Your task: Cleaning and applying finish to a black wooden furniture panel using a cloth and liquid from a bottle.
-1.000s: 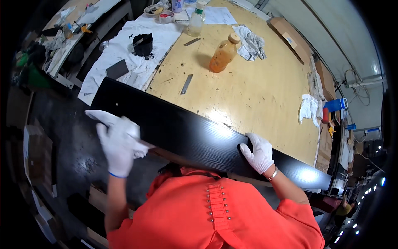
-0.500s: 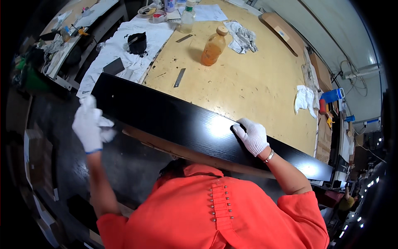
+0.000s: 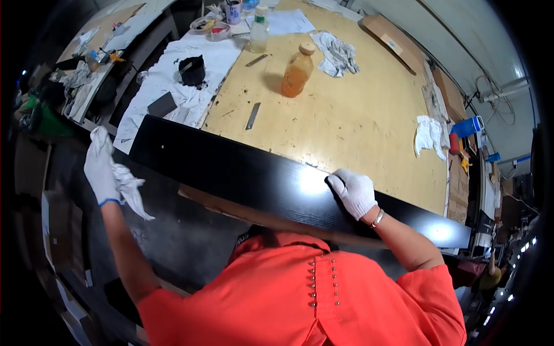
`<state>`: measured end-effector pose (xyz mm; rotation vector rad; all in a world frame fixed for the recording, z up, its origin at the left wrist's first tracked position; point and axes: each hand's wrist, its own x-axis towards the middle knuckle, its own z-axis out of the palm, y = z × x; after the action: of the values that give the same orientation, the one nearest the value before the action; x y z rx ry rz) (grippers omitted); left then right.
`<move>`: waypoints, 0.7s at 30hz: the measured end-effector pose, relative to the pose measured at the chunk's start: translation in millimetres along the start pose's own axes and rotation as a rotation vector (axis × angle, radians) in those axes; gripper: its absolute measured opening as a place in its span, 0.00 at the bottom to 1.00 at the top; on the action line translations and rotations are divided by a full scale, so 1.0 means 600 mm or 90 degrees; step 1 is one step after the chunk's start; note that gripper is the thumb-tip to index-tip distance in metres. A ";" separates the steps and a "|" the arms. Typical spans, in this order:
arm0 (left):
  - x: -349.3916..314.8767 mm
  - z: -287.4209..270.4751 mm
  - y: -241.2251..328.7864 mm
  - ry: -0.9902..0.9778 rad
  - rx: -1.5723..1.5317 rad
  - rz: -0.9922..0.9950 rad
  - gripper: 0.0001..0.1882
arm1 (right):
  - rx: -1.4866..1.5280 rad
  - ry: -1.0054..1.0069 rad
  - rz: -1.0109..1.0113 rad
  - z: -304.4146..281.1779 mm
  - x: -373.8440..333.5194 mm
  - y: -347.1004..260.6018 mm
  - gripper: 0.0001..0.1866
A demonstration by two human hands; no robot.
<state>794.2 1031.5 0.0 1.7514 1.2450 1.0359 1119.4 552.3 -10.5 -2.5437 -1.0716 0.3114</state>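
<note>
A long glossy black board (image 3: 231, 173) lies slantwise along the near edge of the worktable. My right hand (image 3: 353, 193), in a white knit glove, grips the board right of its middle, the thumb over the far edge. Off the board's left end, my left hand (image 3: 103, 167), gloved too, is closed around a white cloth (image 3: 130, 187) that hangs down beside it. The hand and cloth are apart from the board, over the floor. A small hole or pale dot shows near the board's left end.
On the wooden worktable (image 3: 369, 115) stand a bottle of orange liquid (image 3: 298, 72) and a clear bottle (image 3: 259, 32). Two flat blades, a crumpled rag (image 3: 336, 53) and a white cloth (image 3: 429, 137) lie there too. A black tub (image 3: 192, 71) and dark block (image 3: 162, 105) sit on white sheeting.
My left hand has moved left, away from the board's end, and the cloth now hangs in full sight. My right hand keeps its grip on the board. The whole view has shifted slightly.
</note>
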 end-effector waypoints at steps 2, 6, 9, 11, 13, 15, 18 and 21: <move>-0.115 0.097 0.114 -0.137 0.020 0.064 0.19 | -0.005 0.004 0.015 0.002 -0.006 0.011 0.19; -0.165 0.193 0.155 -0.331 0.551 0.622 0.17 | 0.005 0.010 0.019 -0.005 -0.001 0.014 0.20; -0.023 0.101 0.032 -0.174 0.464 0.510 0.14 | 0.014 0.002 0.010 -0.004 -0.001 -0.001 0.22; 0.070 0.004 -0.088 -0.110 0.398 0.191 0.19 | -0.014 -0.030 -0.012 0.000 0.014 -0.010 0.23; 0.066 0.030 -0.051 -0.012 0.066 0.126 0.17 | -0.001 -0.001 -0.013 0.003 0.009 -0.002 0.24; -0.025 0.098 0.064 0.009 0.145 0.498 0.14 | -0.028 -0.022 0.044 -0.003 0.005 -0.007 0.24; -0.207 0.192 0.261 -0.342 -0.447 -0.144 0.07 | -0.025 0.007 0.051 0.004 -0.001 0.011 0.24; -0.307 0.270 0.238 -0.446 -0.069 0.593 0.07 | -0.005 0.011 0.032 0.006 0.005 0.002 0.24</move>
<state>955.7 800.0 27.1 2.3497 -0.1008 0.7803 1120.9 554.3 -14.2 -2.5778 -1.0062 0.2985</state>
